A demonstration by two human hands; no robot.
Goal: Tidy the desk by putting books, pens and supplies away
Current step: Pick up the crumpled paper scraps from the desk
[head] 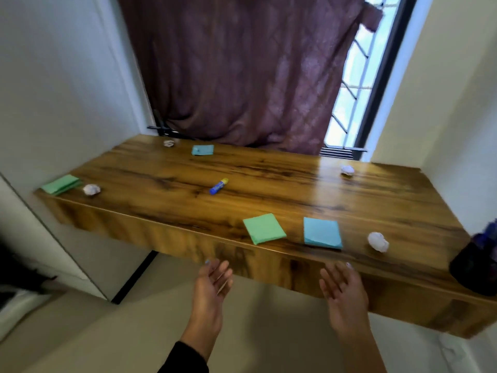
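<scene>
Two hands hang in front of the wooden desk (269, 181), below its front edge, and we see both spread wide and holding nothing. Our left hand (213, 281) shows its palm, with a dark sleeve (185, 359) cut off at the bottom of the frame. Our right hand (343, 289) is also palm-up, and its forearm runs out of view below.

Much of the right side is hard to read. At the desk's right end we make out a dark holder (473, 267), blurred and cut by the frame edge, with bluish shapes sticking up from it that we cannot identify. At the far left, dark and pale blurred forms are too smeared to name.

On the desktop we see a blue glue stick (219, 186) with a yellow cap lying near the middle; its label is too small to read. Near the front edge lie a green paper pad (264, 228) and, just beside it, a blue paper pad (322, 232). A second green pad (61, 184) sits at the left end, partly over the edge, and a small blue pad (202, 150) lies at the back. Four crumpled paper balls are scattered: front right (378, 241), back right (347, 169), left (91, 189) and back left (168, 143).

A maroon curtain (242, 71) hides most of the window (357, 76) behind the desk.
</scene>
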